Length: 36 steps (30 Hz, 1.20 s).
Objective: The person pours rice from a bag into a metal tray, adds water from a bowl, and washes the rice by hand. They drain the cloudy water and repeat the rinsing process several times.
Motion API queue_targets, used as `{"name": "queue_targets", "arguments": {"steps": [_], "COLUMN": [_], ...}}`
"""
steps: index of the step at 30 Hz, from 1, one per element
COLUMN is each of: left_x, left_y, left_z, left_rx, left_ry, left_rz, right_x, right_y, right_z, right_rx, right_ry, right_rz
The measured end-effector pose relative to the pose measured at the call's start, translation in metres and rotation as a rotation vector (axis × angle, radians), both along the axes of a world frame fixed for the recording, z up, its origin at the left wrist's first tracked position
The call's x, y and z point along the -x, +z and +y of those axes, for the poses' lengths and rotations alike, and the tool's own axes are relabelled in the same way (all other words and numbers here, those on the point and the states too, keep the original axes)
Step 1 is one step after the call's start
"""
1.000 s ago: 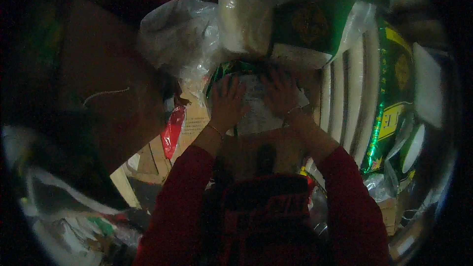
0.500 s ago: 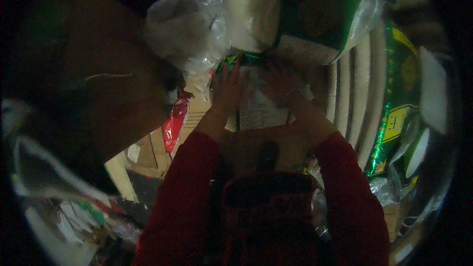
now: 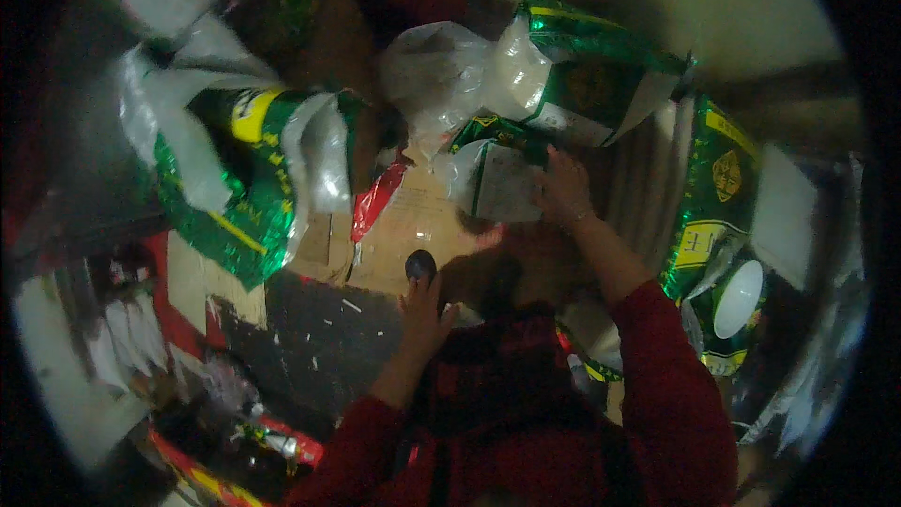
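Observation:
A folded green and white plastic bag [image 3: 502, 183] lies on brown cardboard in front of me. At its right edge, my right hand [image 3: 566, 190] has its fingers closed over the plastic. Lower down to the left, my left hand [image 3: 426, 314] has its fingertips on a small dark oval object [image 3: 420, 265]; its kind cannot be made out. A red plastic strip [image 3: 379, 199] lies on the printed cardboard [image 3: 422, 211] left of the bag.
A full green bag [image 3: 601, 84] and a clear plastic bag [image 3: 436, 70] stand behind. To the left hangs an opened green bag [image 3: 272, 169]. Stacked green bags [image 3: 718, 178] and a white bowl [image 3: 740, 300] are at the right. A dark, scuffed surface [image 3: 319, 343] lies lower left.
My left hand has left the folded bag and come down to the dark oval object. The right hand has shifted to the bag's right edge. The view has swung, showing the opened bag at left.

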<state>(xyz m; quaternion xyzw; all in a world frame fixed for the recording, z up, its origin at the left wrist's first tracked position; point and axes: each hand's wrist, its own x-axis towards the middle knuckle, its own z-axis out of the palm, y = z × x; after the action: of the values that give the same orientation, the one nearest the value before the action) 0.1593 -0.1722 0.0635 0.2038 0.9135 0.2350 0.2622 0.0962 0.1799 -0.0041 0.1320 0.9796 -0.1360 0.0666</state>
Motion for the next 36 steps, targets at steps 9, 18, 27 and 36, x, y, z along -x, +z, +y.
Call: {"name": "queue_targets", "arguments": {"steps": [9,18,27,36], "left_x": [-0.135,-0.128,-0.145,-0.172], "left_y": [0.074,0.109,0.123,0.144], "left_z": [-0.105,-0.323,-0.534,-0.665], "left_rx": [0.120,-0.226,-0.089,-0.111], "left_ry": [-0.372,-0.253,0.110,0.708], "left_rz": [-0.769,-0.656,-0.479,-0.357], "right_x": [-0.221,-0.311,-0.263,-0.030], "right_y": [0.051,0.087,0.065,0.089], "right_z": [-0.047,-0.214,-0.386,-0.534], "right_rx": [-0.098,-0.073,0.302,0.267], "right_ry": [0.328,0.536,0.080,0.309], "right_rz": [-0.736,-1.021,-0.842,-0.766]}}
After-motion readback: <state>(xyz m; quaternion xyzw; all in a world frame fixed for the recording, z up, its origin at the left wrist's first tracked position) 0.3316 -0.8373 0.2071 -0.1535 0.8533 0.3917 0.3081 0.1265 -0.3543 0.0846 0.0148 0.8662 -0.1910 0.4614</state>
